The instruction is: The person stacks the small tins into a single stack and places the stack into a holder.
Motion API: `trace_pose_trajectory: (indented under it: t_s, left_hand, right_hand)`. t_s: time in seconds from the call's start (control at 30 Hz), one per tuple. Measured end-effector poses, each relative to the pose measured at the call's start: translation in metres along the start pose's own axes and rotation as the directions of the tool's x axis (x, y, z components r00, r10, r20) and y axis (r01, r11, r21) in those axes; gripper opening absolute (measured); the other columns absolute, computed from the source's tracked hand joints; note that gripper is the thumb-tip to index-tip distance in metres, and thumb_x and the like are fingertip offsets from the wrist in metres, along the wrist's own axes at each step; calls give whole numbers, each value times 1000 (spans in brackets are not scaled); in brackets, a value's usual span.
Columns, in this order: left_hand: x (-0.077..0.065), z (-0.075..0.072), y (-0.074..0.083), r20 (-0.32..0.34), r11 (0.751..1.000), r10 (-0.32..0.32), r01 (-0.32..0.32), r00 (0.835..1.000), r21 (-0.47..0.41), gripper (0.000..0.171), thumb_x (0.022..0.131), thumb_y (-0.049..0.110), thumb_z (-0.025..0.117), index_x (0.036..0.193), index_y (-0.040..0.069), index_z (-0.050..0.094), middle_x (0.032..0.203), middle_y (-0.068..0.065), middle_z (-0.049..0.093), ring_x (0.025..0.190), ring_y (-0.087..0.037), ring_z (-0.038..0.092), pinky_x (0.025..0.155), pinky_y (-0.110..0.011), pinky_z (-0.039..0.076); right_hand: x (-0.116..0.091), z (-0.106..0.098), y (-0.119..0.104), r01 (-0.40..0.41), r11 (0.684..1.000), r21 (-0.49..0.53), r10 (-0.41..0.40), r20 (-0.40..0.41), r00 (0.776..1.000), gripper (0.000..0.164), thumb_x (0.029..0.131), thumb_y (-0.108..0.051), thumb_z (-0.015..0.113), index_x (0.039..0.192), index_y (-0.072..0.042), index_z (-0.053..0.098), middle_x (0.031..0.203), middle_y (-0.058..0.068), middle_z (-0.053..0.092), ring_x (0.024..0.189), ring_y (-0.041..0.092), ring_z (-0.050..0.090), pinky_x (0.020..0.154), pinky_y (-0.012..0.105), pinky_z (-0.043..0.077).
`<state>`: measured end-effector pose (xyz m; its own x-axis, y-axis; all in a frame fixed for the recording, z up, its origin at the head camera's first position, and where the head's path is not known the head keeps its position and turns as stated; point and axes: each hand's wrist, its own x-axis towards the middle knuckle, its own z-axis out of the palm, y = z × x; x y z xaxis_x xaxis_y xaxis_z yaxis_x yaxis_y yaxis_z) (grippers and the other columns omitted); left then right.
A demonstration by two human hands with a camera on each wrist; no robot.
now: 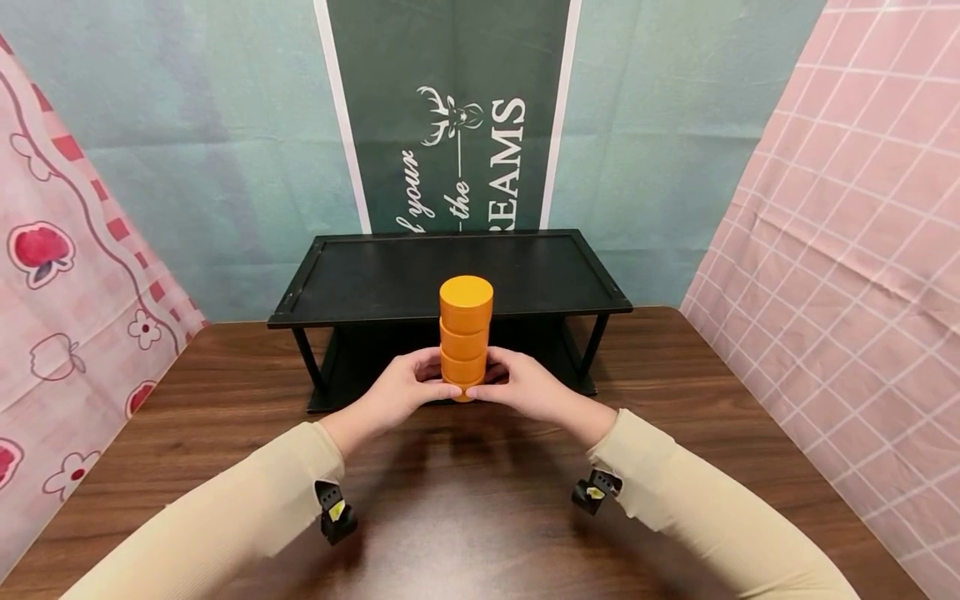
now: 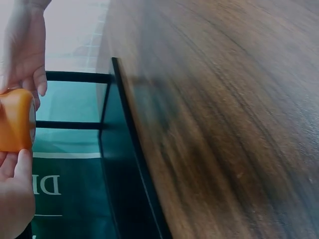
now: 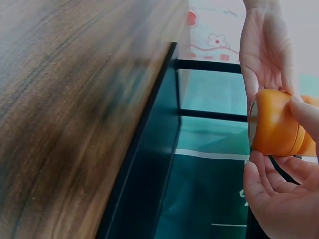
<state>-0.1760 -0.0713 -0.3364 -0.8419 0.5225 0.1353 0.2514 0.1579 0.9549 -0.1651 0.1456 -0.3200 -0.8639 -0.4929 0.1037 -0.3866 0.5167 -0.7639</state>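
A stack of several short, round orange pieces (image 1: 463,343) stands upright between my two hands, its top flat. From the left, my left hand (image 1: 405,385) grips the lowest part with thumb in front and fingers behind. My right hand (image 1: 531,387) holds the same part from the right, thumb close to the other thumb. In the right wrist view the bottom orange piece (image 3: 276,122) shows a pale underside, raised off the table. The left wrist view catches only part of the orange piece (image 2: 14,119) at its edge. The kind of piece cannot be told.
Behind the stack stands a black two-tier shelf (image 1: 375,275) with thin legs and a lower board. It rests on a brown wooden table (image 1: 465,508). Patterned cloths hang at the left (image 1: 82,275), back (image 1: 660,150) and right (image 1: 840,233). Small black cameras sit at both sleeve cuffs.
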Motion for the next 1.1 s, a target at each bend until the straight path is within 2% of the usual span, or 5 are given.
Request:
trace_pose_trajectory:
  t_s: [0.1,0.37,0.6,0.9,1.1]
  left_hand:
    - [2,-2,5,-7,1000,2,-2,1000,-6,55,81,14,74,130,4,51,125,-12,57,112,-23,55,92,-38,47]
    - [7,-4,20,-52,999,0,-3,999,-52,53,79,15,75,127,9,54,123,-7,59,111,-20,56,92,-37,47]
    - [13,-8,33,-67,996,31,-37,997,-78,51,81,12,73,128,7,54,124,-7,58,112,-20,55,94,-37,46]
    - [23,-19,53,-82,998,3,-8,997,-55,51,82,17,73,129,11,54,125,-4,58,113,-19,54,97,-39,43]
    - [34,-24,61,-86,999,-14,11,996,-36,51,82,19,73,128,12,54,123,-2,59,110,-18,55,97,-39,42]
  right_hand:
    - [2,-4,0,7,1000,-6,-7,-14,1000,46,84,-27,71,124,-11,55,113,3,60,95,16,59,82,32,51]
    - [4,-17,-12,39,999,-8,-39,-44,998,46,83,-27,72,122,-9,56,111,4,62,94,17,60,83,34,51]
    - [9,-29,-22,64,998,3,-64,-89,994,47,82,-24,73,123,-7,56,111,5,62,92,17,60,83,32,51]
    - [18,-44,-32,75,997,30,-71,-115,991,49,83,-25,72,126,-7,54,111,6,62,92,18,60,83,34,51]
    - [26,-53,-34,44,997,59,-37,-121,992,49,84,-23,71,127,-7,53,110,7,61,93,20,59,85,36,50]
